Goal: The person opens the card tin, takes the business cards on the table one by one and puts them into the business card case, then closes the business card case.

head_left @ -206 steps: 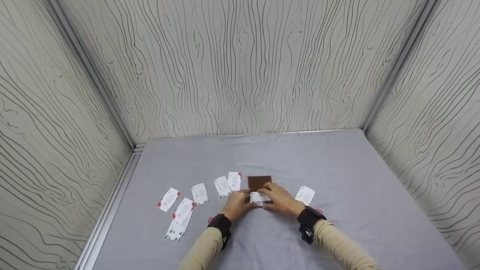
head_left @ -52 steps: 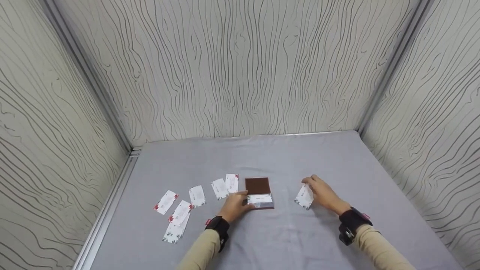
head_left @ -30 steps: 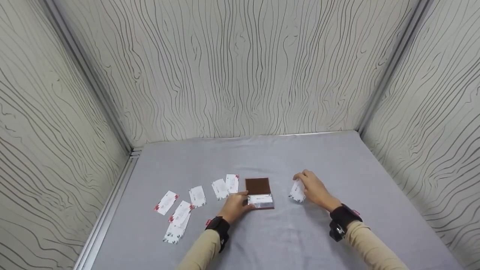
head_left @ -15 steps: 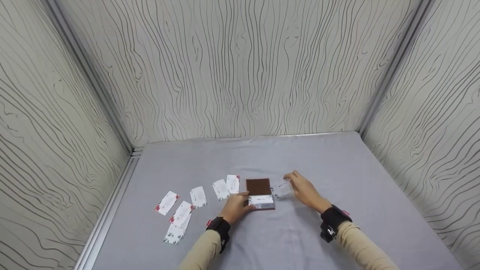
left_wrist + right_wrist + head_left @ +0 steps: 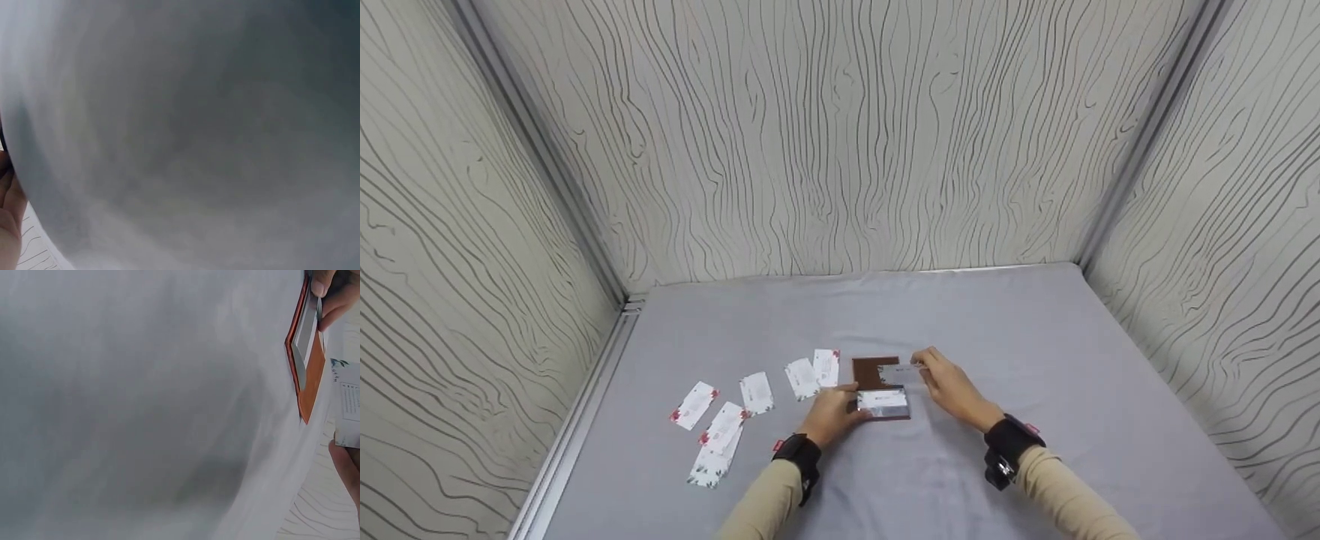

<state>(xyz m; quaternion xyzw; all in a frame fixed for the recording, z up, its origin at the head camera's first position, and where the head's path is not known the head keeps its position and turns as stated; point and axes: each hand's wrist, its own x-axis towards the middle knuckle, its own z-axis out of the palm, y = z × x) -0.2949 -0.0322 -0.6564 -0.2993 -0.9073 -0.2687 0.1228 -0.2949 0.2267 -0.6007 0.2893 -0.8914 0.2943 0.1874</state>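
A brown card holder (image 5: 864, 369) lies unfolded on the grey cloth, a white card (image 5: 881, 399) in its clear near pocket. My left hand (image 5: 831, 415) grips the holder's left edge; in the right wrist view, the left thumb and fingers (image 5: 336, 310) hold the pocket side. My right hand (image 5: 956, 390) pinches a printed card with green leaf corners (image 5: 896, 373) by its right end. This card is over the holder's far half, raised above it, as the right wrist view of the card (image 5: 349, 405) shows. The left wrist view has mostly cloth and part of a hand (image 5: 10, 216).
Several white cards lie left of the holder: a flower-cornered card (image 5: 694, 406), an overlapping pair with one card (image 5: 725, 421) on top, a lone card (image 5: 757, 393), and two close together, with one card (image 5: 826, 366) nearest the holder. Patterned walls (image 5: 840, 150) enclose the table.
My right hand has lifted the card from the cloth at the right and moved it left to above the holder's far half. My left hand has stayed on the holder's left edge.
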